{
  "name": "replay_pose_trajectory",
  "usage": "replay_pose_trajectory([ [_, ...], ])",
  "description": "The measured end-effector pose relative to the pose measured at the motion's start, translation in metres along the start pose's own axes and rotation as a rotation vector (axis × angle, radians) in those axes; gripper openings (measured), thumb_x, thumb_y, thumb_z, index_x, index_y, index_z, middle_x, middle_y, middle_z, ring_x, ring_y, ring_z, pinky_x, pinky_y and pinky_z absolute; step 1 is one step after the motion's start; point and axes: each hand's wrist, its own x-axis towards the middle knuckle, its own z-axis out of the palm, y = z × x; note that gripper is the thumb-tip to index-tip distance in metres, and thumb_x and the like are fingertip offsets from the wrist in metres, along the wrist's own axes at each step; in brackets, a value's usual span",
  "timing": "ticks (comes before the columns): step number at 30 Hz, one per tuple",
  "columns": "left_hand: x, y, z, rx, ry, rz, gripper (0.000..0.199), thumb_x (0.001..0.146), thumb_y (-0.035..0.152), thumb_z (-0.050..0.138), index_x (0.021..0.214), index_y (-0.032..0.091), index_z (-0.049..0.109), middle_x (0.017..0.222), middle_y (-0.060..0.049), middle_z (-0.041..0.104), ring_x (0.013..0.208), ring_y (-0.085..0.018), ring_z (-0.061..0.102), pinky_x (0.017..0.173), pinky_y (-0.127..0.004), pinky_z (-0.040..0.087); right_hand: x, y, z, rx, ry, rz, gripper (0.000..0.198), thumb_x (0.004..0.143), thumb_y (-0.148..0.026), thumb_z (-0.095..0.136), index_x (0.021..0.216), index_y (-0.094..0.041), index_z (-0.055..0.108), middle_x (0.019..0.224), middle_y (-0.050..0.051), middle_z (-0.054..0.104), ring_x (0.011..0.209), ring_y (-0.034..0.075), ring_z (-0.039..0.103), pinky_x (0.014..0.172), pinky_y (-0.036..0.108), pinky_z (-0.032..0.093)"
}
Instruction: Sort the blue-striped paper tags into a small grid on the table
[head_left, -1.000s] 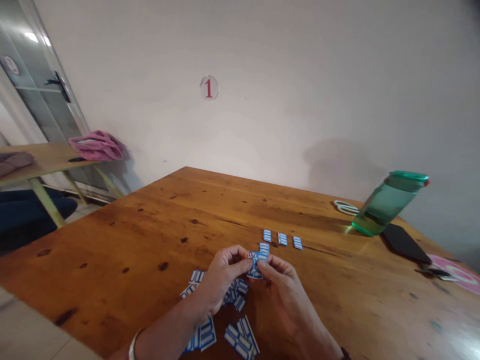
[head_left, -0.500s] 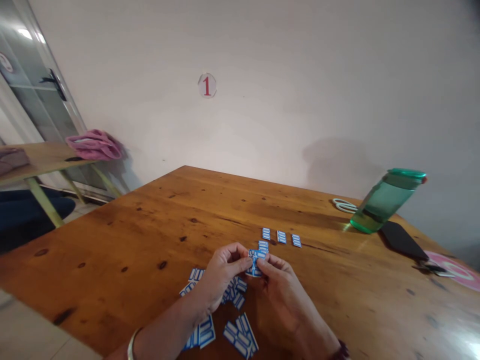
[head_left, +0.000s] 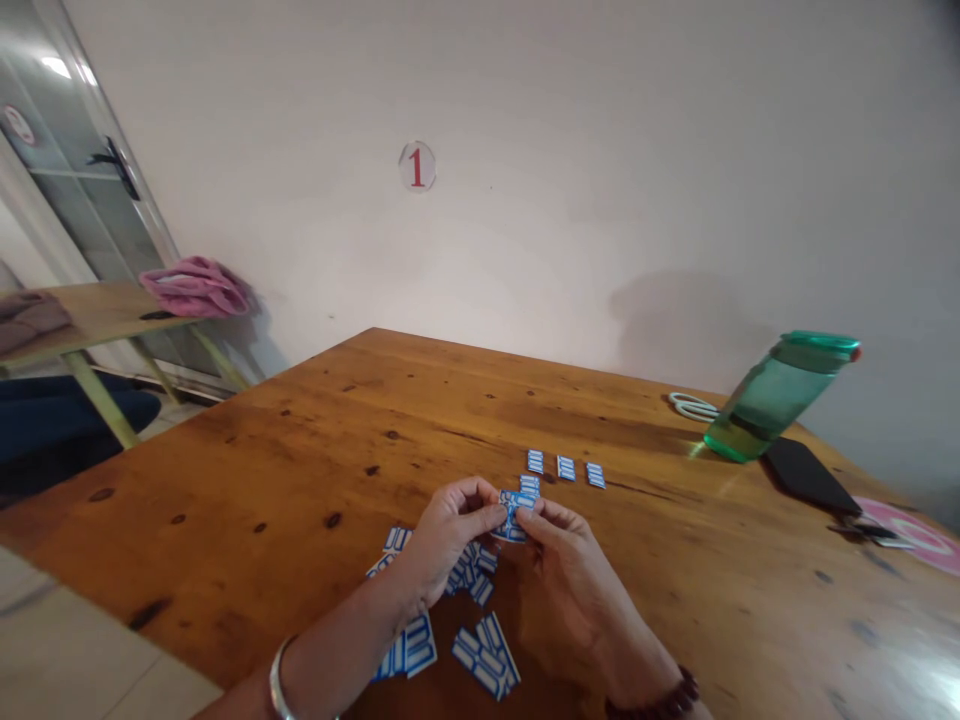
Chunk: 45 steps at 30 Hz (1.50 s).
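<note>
Between both hands, above the wooden table, is a small sheet of blue-bordered white labels (head_left: 512,528). My left hand (head_left: 454,525) pinches its left side between thumb and fingers. On the opposite side, my right hand (head_left: 566,545) grips the same sheet. Small label pieces (head_left: 565,468) lie in a short row beyond the hands, and another piece (head_left: 529,485) sits just behind the held sheet. Under and beside my left forearm spreads a loose pile of label pieces (head_left: 469,568), partly hidden. Larger label strips (head_left: 486,655) lie nearer me.
A green bottle (head_left: 784,395) stands at the right, beside a white coiled cable (head_left: 691,407) and a dark flat phone-like object (head_left: 810,478). Keys (head_left: 870,530) rest on a pink round mat (head_left: 919,535). A pink cloth (head_left: 196,288) lies on another table at left.
The view has shifted slightly, so the table and objects sit a little higher and further right. Both hands still grip the label sheet, which looks tilted a bit flatter.
</note>
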Motion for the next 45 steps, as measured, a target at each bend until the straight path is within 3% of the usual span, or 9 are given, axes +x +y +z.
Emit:
replay_pose_trajectory([
  [5, 0.002, 0.000, -0.001, 0.106, 0.000, 0.055, 0.023, 0.061, 0.033, 0.070, 0.066, 0.015, 0.057, 0.055, 0.004, 0.052, 0.050, -0.009, 0.046, 0.050, -0.021, 0.036, 0.000, -0.007, 0.002, -0.190, 0.046, -0.075, 0.014, 0.063, -0.028, 0.070, 0.058, -0.017, 0.062, 0.057, -0.002, 0.059, 0.055, 0.011, 0.049, 0.058, 0.024, 0.037],
  [14, 0.006, -0.002, -0.005, 0.422, 0.050, 0.218, 0.007, 0.063, 0.021, 0.062, 0.061, 0.016, 0.058, 0.051, 0.005, 0.048, 0.049, -0.009, 0.041, 0.049, -0.020, 0.031, 0.008, -0.001, -0.003, -0.795, 0.104, -0.299, 0.012, 0.064, -0.025, 0.061, 0.055, -0.018, 0.062, 0.051, -0.002, 0.056, 0.050, 0.012, 0.044, 0.048, 0.023, 0.030],
  [19, 0.004, -0.001, -0.001, 0.342, 0.048, 0.189, 0.012, 0.063, 0.025, 0.063, 0.059, 0.016, 0.056, 0.050, 0.006, 0.046, 0.046, -0.008, 0.040, 0.047, -0.020, 0.032, 0.005, -0.005, 0.000, -0.640, 0.054, -0.257, 0.013, 0.064, -0.030, 0.063, 0.061, -0.017, 0.062, 0.057, 0.000, 0.058, 0.055, 0.013, 0.047, 0.053, 0.024, 0.035],
  [24, 0.003, 0.002, -0.001, 0.336, 0.039, 0.181, 0.014, 0.065, 0.028, 0.063, 0.064, 0.017, 0.056, 0.054, 0.004, 0.050, 0.048, -0.009, 0.044, 0.049, -0.021, 0.035, 0.005, -0.012, 0.001, -0.534, 0.052, -0.186, 0.021, 0.061, -0.035, 0.067, 0.055, -0.017, 0.057, 0.048, -0.004, 0.048, 0.046, 0.009, 0.037, 0.045, 0.022, 0.028],
  [29, 0.005, 0.001, -0.013, 0.858, 0.070, 0.427, 0.009, 0.070, 0.017, 0.059, 0.078, 0.018, 0.063, 0.081, -0.004, 0.062, 0.082, -0.019, 0.053, 0.077, -0.030, 0.038, 0.005, -0.011, -0.008, -0.796, 0.178, -0.386, 0.016, 0.066, -0.029, 0.062, 0.055, -0.019, 0.056, 0.050, -0.004, 0.048, 0.048, 0.010, 0.038, 0.048, 0.023, 0.028],
  [33, 0.003, -0.004, -0.018, 1.235, -0.114, 0.423, 0.019, 0.069, 0.016, 0.061, 0.087, 0.019, 0.064, 0.095, -0.007, 0.060, 0.092, -0.022, 0.050, 0.082, -0.033, 0.035, 0.001, -0.008, -0.013, -1.084, 0.198, -0.454, 0.014, 0.072, -0.025, 0.057, 0.058, -0.021, 0.056, 0.054, -0.002, 0.052, 0.051, 0.012, 0.043, 0.051, 0.025, 0.029],
  [37, 0.000, -0.007, -0.018, 1.360, -0.203, 0.416, 0.018, 0.071, 0.015, 0.057, 0.087, 0.019, 0.063, 0.097, -0.006, 0.058, 0.091, -0.022, 0.049, 0.081, -0.032, 0.036, 0.001, -0.003, -0.018, -1.197, 0.181, -0.474, 0.016, 0.073, -0.026, 0.056, 0.058, -0.022, 0.054, 0.055, -0.001, 0.053, 0.050, 0.012, 0.043, 0.050, 0.024, 0.029],
  [42, 0.000, -0.002, -0.020, 1.472, -0.279, 0.395, 0.008, 0.073, 0.019, 0.056, 0.076, 0.017, 0.063, 0.084, -0.005, 0.060, 0.082, -0.019, 0.052, 0.074, -0.029, 0.039, 0.002, -0.001, -0.022, -1.311, 0.158, -0.451, 0.016, 0.077, -0.027, 0.051, 0.062, -0.020, 0.055, 0.059, 0.000, 0.056, 0.052, 0.013, 0.046, 0.052, 0.024, 0.030],
  [45, 0.000, 0.001, -0.019, 1.456, -0.199, 0.367, 0.010, 0.075, 0.025, 0.056, 0.071, 0.019, 0.063, 0.075, -0.003, 0.061, 0.078, -0.018, 0.053, 0.072, -0.029, 0.040, 0.000, -0.001, -0.019, -1.399, 0.126, -0.424, 0.018, 0.080, -0.025, 0.045, 0.065, -0.019, 0.053, 0.062, 0.001, 0.057, 0.055, 0.014, 0.048, 0.054, 0.023, 0.032],
])
